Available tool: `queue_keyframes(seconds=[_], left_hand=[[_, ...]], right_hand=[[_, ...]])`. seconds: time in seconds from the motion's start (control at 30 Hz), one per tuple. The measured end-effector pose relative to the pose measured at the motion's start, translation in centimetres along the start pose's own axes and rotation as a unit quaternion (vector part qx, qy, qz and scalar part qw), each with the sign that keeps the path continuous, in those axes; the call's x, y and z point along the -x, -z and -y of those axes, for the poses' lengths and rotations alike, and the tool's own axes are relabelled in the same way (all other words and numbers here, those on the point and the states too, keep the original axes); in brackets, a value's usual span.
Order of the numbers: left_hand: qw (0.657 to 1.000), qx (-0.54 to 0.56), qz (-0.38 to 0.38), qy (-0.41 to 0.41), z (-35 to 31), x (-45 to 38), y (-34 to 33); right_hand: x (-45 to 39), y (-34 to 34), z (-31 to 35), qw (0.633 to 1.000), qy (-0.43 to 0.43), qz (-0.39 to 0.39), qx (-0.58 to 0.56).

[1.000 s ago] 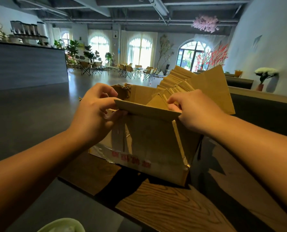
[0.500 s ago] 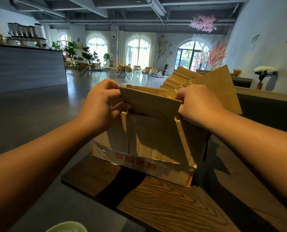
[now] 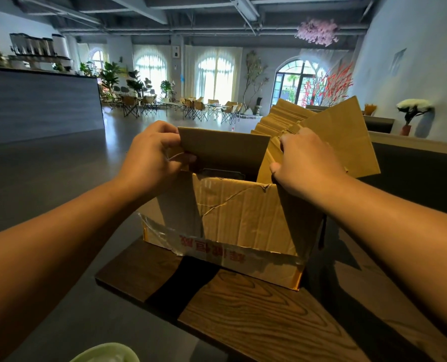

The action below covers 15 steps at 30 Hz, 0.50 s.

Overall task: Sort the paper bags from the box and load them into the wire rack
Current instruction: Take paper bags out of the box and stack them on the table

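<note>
A worn cardboard box (image 3: 243,220) with red print and torn tape stands on a wooden table (image 3: 264,322). I hold a flat brown paper bag (image 3: 225,150) upright, partly raised above the box's near wall. My left hand (image 3: 152,158) pinches its left edge, where a thin string shows. At its right edge, my right hand (image 3: 306,165) curls round it, against a fanned stack of more paper bags (image 3: 290,118) leaning out to the right. A large brown sheet (image 3: 347,137) stands behind that hand. No wire rack is in view.
The table's left edge drops to a grey floor. A pale green bowl (image 3: 105,354) sits at the bottom left. A dark counter (image 3: 413,176) runs behind the box on the right, and a long bar (image 3: 39,105) stands far left.
Both hands have risen and drawn the flat bag up from the box's rim, so that it now stands upright above the near wall, with a dark gap showing beneath it.
</note>
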<state>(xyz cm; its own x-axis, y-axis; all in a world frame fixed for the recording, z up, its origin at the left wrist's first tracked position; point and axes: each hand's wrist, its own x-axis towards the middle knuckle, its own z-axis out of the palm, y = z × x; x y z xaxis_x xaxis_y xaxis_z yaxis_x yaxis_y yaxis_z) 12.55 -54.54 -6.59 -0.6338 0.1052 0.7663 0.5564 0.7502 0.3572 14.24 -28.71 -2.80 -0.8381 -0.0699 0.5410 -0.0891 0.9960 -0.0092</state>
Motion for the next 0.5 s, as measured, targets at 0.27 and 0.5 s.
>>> queue_keyframes(seconds=[0.27,0.5], left_hand=[[0.999,0.034,-0.001,0.039,-0.4,0.1,-0.4],[0.997,0.055,0.004,0.056,-0.2,0.4,-0.3]], right_hand=[[0.8,-0.4,-0.4,1.0,0.011,-0.014,-0.013],[1.0,-0.4,-0.1,0.997,0.04,0.004,-0.073]])
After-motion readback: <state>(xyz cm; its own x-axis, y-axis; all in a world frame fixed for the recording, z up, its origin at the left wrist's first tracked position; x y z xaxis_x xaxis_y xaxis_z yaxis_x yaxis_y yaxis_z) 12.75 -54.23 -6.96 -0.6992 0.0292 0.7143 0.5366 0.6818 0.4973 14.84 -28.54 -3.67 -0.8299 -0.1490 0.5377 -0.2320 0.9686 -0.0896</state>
